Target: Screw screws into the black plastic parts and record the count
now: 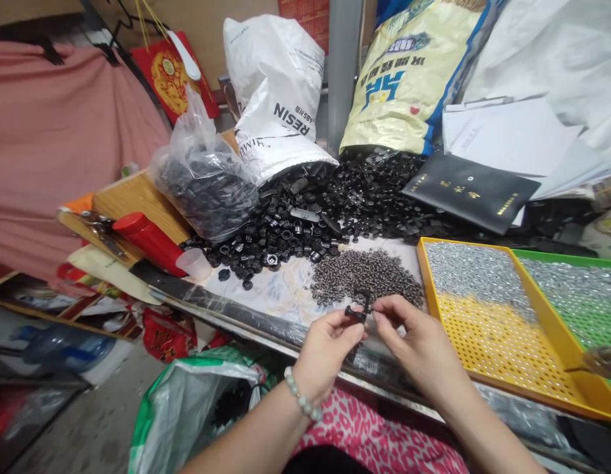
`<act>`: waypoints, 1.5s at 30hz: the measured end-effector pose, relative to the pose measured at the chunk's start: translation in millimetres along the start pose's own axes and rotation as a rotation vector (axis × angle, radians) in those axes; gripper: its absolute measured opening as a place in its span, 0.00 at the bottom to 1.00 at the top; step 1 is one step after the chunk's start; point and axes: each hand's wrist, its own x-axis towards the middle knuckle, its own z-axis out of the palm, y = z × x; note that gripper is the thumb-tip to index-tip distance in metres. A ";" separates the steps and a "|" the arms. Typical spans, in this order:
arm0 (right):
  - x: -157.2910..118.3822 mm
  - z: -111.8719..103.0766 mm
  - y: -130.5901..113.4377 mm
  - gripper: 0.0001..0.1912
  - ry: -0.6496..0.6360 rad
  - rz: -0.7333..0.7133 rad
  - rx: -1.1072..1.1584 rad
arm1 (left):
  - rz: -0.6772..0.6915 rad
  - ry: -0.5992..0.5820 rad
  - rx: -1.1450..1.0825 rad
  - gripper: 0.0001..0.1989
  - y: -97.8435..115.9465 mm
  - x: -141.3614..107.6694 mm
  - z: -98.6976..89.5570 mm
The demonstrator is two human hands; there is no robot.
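My left hand (325, 342), with a bead bracelet at the wrist, pinches a small black plastic part (356, 313) above the table's front edge. Close on its right, my right hand (409, 329) has thumb and fingertips pressed together beside the part; whatever they grip is too small to make out. Just beyond the hands lies a pile of small metal pieces (367, 273). Black round parts (280, 240) are heaped behind it to the left.
A yellow perforated tray (500, 342) and a green tray (582, 296) of silvery pieces stand right. Left are a red bottle (147, 242), a clear cup (194, 263) and a filled plastic bag (207, 184). A dark notebook (471, 191) lies behind. Another person's hand (604, 359) is at the right edge.
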 end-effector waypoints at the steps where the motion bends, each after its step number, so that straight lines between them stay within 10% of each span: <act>1: -0.3 -0.4 -0.6 0.07 0.003 -0.007 0.000 | 0.002 0.007 0.002 0.14 -0.4 0.1 0.5; 17: -16.6 7.0 4.8 0.08 0.155 -0.012 0.064 | -0.058 -0.014 -0.138 0.12 -4.1 -4.0 14.1; 24: -19.0 -57.3 23.9 0.12 0.355 -0.024 -0.234 | -0.126 -0.001 -0.163 0.13 -0.6 8.0 7.7; 34: -7.2 -96.6 76.1 0.16 0.164 -0.050 -0.658 | -0.176 -0.023 -0.172 0.13 -8.6 11.1 15.9; 45: -4.0 -51.7 41.4 0.10 0.021 -0.270 -0.593 | -0.107 0.041 -0.139 0.08 6.4 10.3 2.7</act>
